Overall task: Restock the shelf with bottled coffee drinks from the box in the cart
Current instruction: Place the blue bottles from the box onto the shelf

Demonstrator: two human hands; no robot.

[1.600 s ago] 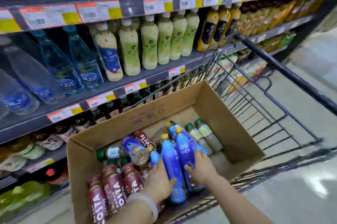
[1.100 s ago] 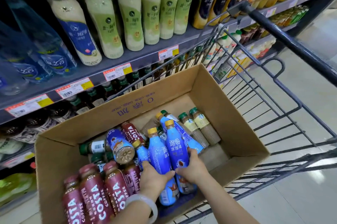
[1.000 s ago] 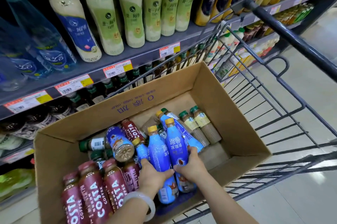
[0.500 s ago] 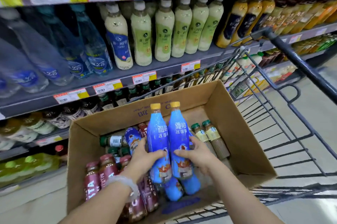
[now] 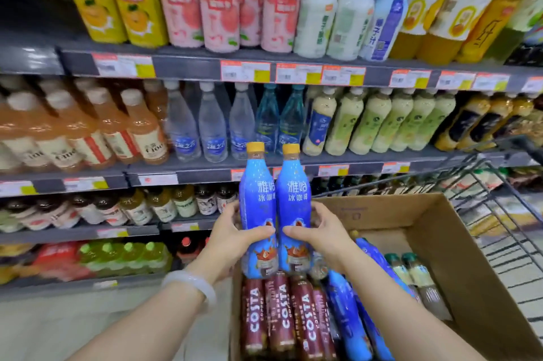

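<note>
I'm holding two blue coffee bottles upright, touching side by side, above the box's (image 5: 458, 249) far-left corner: left grip (image 5: 235, 238) curling round the left bottle (image 5: 257, 213), right grip (image 5: 318, 231) round the right bottle (image 5: 293, 210), facing the shelf (image 5: 352, 159).

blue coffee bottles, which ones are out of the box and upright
The two blue coffee bottles with yellow caps, held upright side by side: left hand grips one, right hand the other. The other blue bottles lie in the cardboard box.

Supermarket drinks aisle: stocked shelves (image 5: 293, 160) w/ price tags (image 5: 245, 71), wire cart (image 5: 505, 213).
</note>
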